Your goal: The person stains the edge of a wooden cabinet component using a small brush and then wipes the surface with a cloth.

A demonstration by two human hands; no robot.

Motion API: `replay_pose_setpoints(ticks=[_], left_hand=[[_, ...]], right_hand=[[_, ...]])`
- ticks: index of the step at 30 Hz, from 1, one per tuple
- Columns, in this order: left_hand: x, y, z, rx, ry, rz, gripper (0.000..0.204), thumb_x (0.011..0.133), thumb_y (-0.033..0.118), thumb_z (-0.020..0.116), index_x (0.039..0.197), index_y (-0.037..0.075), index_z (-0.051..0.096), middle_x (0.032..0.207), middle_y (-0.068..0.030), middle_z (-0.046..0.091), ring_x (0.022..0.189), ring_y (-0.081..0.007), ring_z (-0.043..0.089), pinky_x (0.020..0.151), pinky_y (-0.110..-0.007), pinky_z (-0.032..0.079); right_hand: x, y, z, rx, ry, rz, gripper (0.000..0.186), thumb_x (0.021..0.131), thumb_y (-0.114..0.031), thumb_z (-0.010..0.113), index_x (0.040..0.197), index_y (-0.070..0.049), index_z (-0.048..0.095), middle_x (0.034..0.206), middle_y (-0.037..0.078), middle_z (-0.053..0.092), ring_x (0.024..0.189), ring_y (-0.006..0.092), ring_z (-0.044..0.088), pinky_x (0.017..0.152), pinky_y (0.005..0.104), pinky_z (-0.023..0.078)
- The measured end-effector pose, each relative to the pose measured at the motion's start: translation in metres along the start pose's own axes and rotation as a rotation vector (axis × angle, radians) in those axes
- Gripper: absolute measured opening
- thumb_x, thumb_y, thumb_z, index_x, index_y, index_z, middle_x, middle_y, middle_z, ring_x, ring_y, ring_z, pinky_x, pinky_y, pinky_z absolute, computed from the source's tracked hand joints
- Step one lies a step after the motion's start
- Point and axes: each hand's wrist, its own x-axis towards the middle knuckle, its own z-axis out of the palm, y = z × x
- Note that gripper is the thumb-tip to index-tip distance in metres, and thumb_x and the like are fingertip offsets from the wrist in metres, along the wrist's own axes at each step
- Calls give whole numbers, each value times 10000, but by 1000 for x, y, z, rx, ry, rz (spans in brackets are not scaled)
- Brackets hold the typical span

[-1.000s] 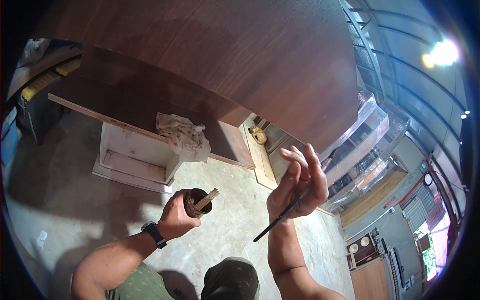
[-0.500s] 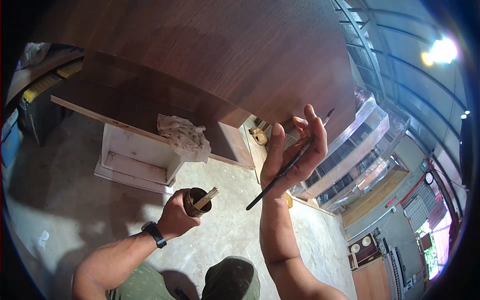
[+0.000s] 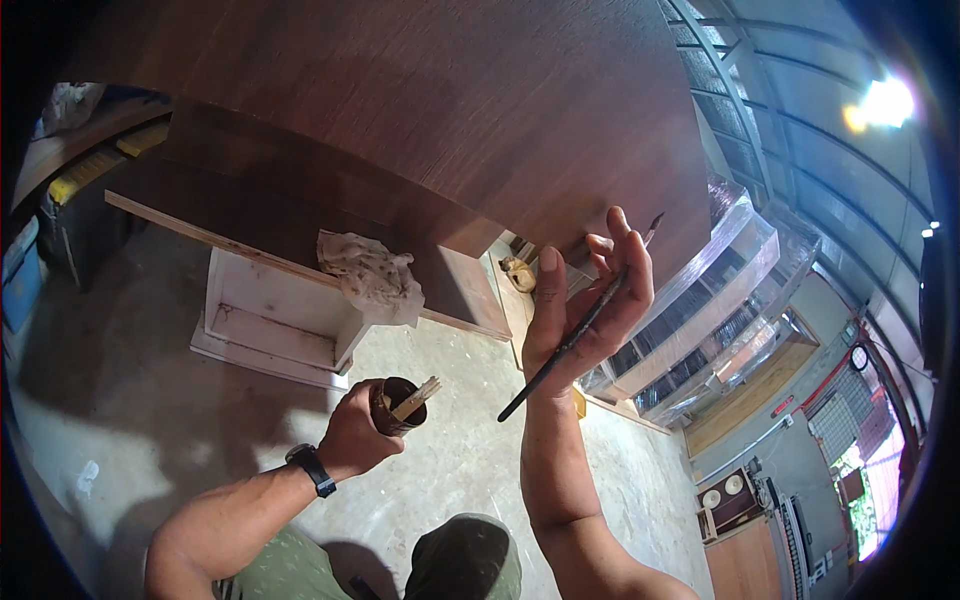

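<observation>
My left hand (image 3: 362,430) grips a dark cup (image 3: 398,420) with a pale wooden stick (image 3: 415,395) sticking out of it. My right hand (image 3: 590,300) is raised just in front of the dark brown wooden panel (image 3: 460,110), palm turned up, with a thin black paintbrush (image 3: 535,382) lying across its curled fingers, bristles upward. A crumpled, stained paper or cloth (image 3: 365,275) lies on the edge of a lower brown board (image 3: 230,205). Below it stands a white open wooden box (image 3: 275,328) on the concrete floor (image 3: 470,430).
Dark bins with yellow lids (image 3: 90,185) are at the left. A tan animal (image 3: 518,275) lies behind the boards. Plastic-wrapped furniture (image 3: 720,300) stands at the right, and wooden items (image 3: 725,500) lean by the wall beyond it. My knees are at the bottom.
My right hand has risen toward the panel and turned, its thumb and fingers loosening around the brush. My left hand with the cup has barely moved.
</observation>
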Motion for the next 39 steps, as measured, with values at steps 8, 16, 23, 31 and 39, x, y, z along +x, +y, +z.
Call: replay_pose_setpoints(ticks=[8, 16, 23, 31, 39], left_hand=[[0, 9, -4, -17, -21, -12, 571, 653, 112, 828, 1190, 24, 655, 1139, -160, 694, 1080, -329, 687, 975, -411, 560], [0, 16, -6, 11, 1, 12, 498, 674, 96, 798, 1151, 37, 667, 1113, -153, 696, 1064, -337, 685, 965, -420, 560], [0, 15, -5, -4, 11, 24, 483, 685, 97, 795, 1146, 34, 666, 1091, -157, 702, 1038, -340, 693, 946, -420, 567], [0, 10, -4, 43, 25, 66, 491, 687, 105, 808, 1148, 27, 660, 1088, -162, 707, 1031, -348, 701, 938, -424, 572], [0, 7, -4, 23, 12, 56, 503, 684, 110, 814, 1157, 35, 659, 1090, -162, 707, 1039, -345, 698, 940, -426, 572]], right_hand=[[2, 0, 0, 4, -4, 14, 609, 953, -151, 791, 1439, -55, 436, 1489, 179, 566, 1203, 205, 604, 1045, 380, 478], [2, -4, -1, -11, -8, 30, 605, 954, -149, 789, 1435, -49, 435, 1490, 175, 561, 1202, 210, 616, 1053, 381, 485], [2, -1, -1, 18, -2, 27, 600, 953, -125, 780, 1433, -45, 430, 1495, 174, 556, 1199, 203, 604, 1065, 376, 472], [1, -1, -1, 49, -1, 61, 609, 950, -124, 785, 1435, -42, 426, 1504, 174, 546, 1202, 202, 601, 1069, 372, 471], [0, -1, -2, 33, -12, 59, 633, 943, -134, 799, 1445, -45, 422, 1506, 175, 545, 1224, 205, 600, 1070, 374, 470]])
